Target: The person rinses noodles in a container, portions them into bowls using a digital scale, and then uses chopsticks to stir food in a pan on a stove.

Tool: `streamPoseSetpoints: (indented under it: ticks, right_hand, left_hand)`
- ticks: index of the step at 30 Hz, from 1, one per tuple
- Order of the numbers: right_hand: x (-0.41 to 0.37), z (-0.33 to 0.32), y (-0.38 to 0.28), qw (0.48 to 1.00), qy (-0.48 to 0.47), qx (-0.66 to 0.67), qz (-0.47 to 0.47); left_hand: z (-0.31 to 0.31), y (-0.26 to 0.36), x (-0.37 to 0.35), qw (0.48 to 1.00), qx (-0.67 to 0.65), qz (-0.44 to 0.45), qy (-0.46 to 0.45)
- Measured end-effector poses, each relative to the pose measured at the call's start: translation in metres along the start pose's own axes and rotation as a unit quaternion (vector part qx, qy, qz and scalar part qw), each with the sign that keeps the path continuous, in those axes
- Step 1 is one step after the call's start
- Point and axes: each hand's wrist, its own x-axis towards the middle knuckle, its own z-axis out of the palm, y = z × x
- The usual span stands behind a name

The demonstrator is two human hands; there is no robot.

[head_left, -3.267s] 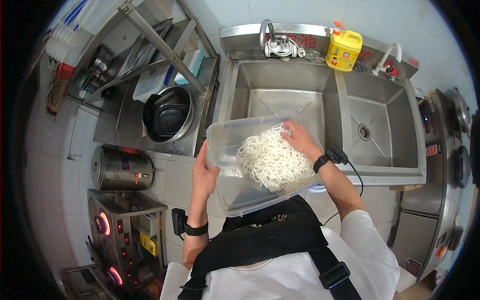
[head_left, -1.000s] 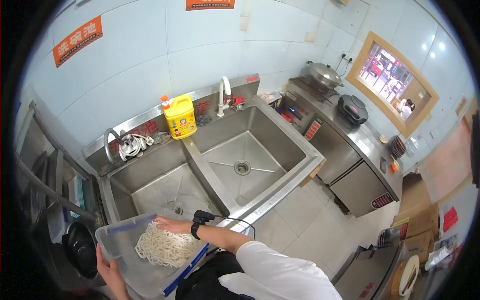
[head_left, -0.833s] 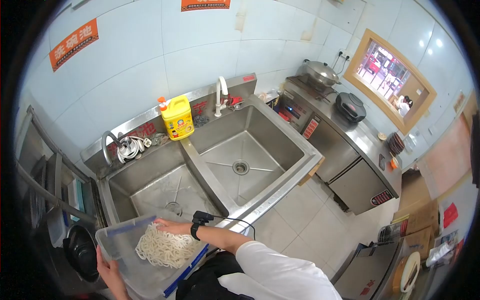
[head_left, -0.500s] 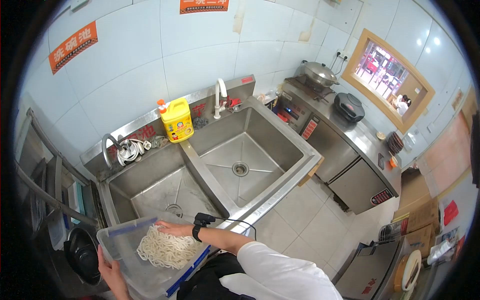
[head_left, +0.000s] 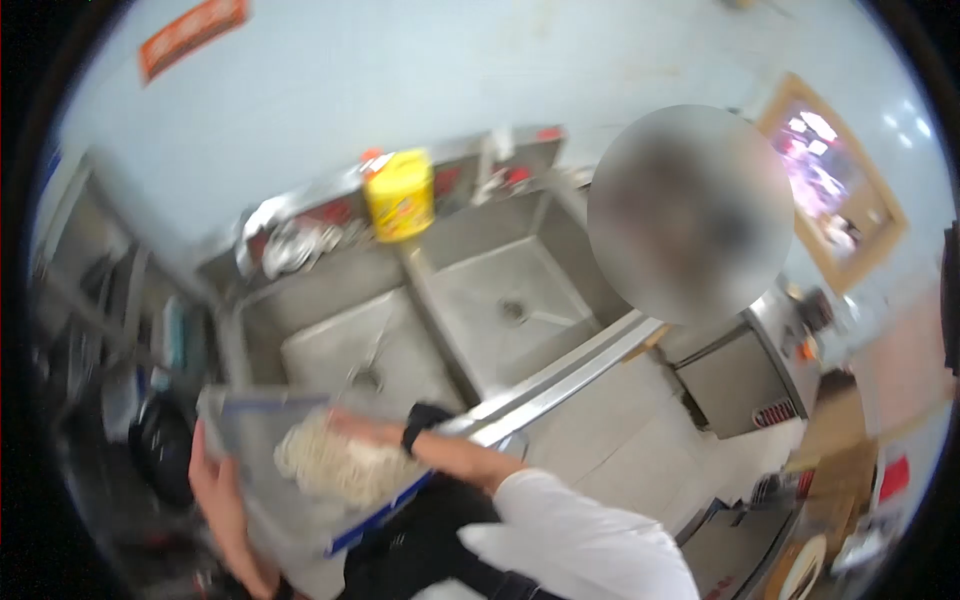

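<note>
A clear plastic bin with blue clips is held in front of my body at the near side of the sink. A pile of thick white noodles lies inside it. My left hand grips the bin's left wall. Over the far side of the noodle pile, my right hand rests with its fingers stretched out. Motion blur smears the fingertips. On that wrist is a black band with a small device.
Beyond the bin is a steel double sink. A yellow jug stands at its back ledge, near a white tap. To the left are a metal rack and a black pan. A steel counter runs along the right.
My view has shifted and blurred, so the sink and jug sit farther right and higher. A round blurred patch now covers the stove area. My hands stay at the bin and noodles.
</note>
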Motion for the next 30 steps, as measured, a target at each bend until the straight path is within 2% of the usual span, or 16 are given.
streamPoseSetpoints:
  ticks: [1, 2, 3, 4, 5, 6, 8, 14, 17, 30]
  right_hand:
    - [-0.008, -0.009, -0.012, 1.0, -0.028, -0.009, 0.001]
    - [-0.02, -0.015, -0.041, 0.999, -0.03, -0.017, 0.039]
    - [-0.019, -0.015, -0.047, 0.998, -0.054, 0.015, 0.014]
    - [-0.016, -0.014, -0.048, 0.997, -0.042, 0.056, 0.029]
    - [-0.007, -0.008, -0.028, 0.995, 0.005, 0.083, 0.05]
    - [0.001, -0.003, -0.008, 0.994, 0.029, 0.103, 0.018]
    - [0.009, 0.001, 0.018, 0.973, 0.032, 0.223, 0.05]
    - [0.001, -0.003, -0.006, 0.983, 0.04, 0.172, 0.052]
    - [-0.003, -0.008, -0.007, 0.984, 0.042, 0.164, 0.062]
    - [0.002, -0.009, 0.019, 0.968, 0.055, 0.241, 0.032]
  left_hand:
    - [0.004, -0.034, 0.011, 0.992, -0.034, 0.114, 0.042]
    - [0.005, -0.017, 0.005, 0.997, 0.032, 0.06, 0.039]
    - [0.008, -0.008, 0.003, 0.996, 0.023, 0.07, 0.046]
    - [0.008, 0.005, -0.001, 0.99, 0.125, 0.012, 0.066]
    - [0.008, 0.006, 0.002, 0.988, 0.139, 0.022, 0.063]
    - [0.008, 0.0, 0.005, 0.989, 0.132, 0.026, 0.067]
    - [0.011, -0.002, 0.009, 0.988, 0.129, 0.032, 0.073]
    - [0.02, 0.007, 0.017, 0.992, 0.113, 0.025, 0.041]
    - [0.027, 0.02, 0.02, 0.988, 0.15, 0.018, 0.036]
    - [0.044, 0.037, 0.021, 0.983, 0.179, 0.015, 0.032]
